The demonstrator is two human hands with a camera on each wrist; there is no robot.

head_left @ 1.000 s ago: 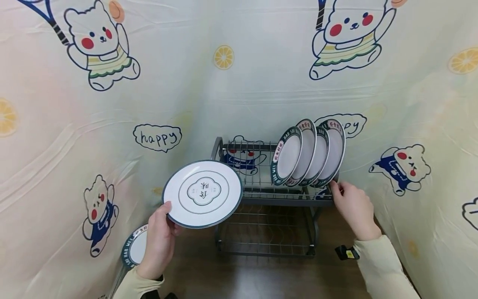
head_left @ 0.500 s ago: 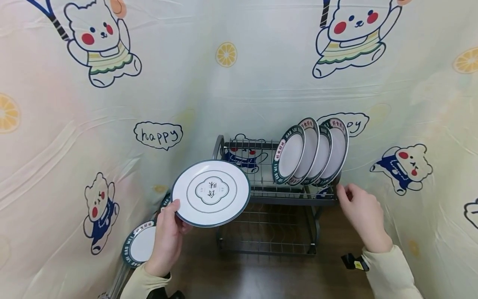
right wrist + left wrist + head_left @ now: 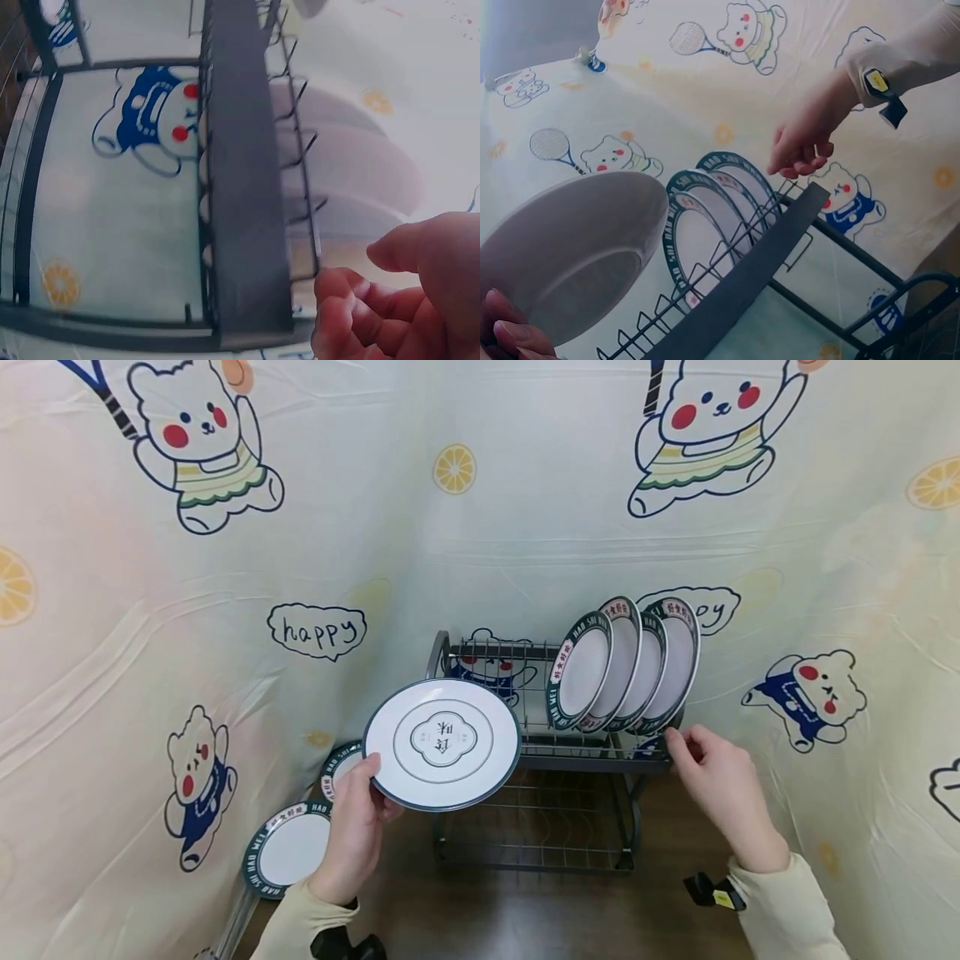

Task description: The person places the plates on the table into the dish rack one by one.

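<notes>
My left hand [image 3: 352, 839] pinches the left edge of a white plate [image 3: 442, 745] with a thin blue rim and a flower-shaped mark. The plate hangs tilted in front of the left part of a dark wire dish rack [image 3: 585, 765]. From the left wrist view, the plate's underside [image 3: 592, 240] faces the camera. Several green-rimmed plates [image 3: 581, 670] lean in the rack's right half. My right hand [image 3: 722, 789] is at the rack's right front corner. In the right wrist view the right thumb stands apart from the loosely curled fingers [image 3: 334, 300], with nothing between them; contact with the rack is unclear.
At lower left are two more green-rimmed plates, a front one [image 3: 294, 847] and one partly hidden behind [image 3: 339, 766], near a metal bar [image 3: 238, 920]. The rack's lower wire shelf [image 3: 536, 839] stands above a brown floor [image 3: 487, 918]. A patterned cloth [image 3: 480, 568] hangs behind.
My left hand has carried the plate rightward across the front of the rack, uncovering more of the plates at lower left. The right hand has stayed near the rack's right corner, shifting slightly.
</notes>
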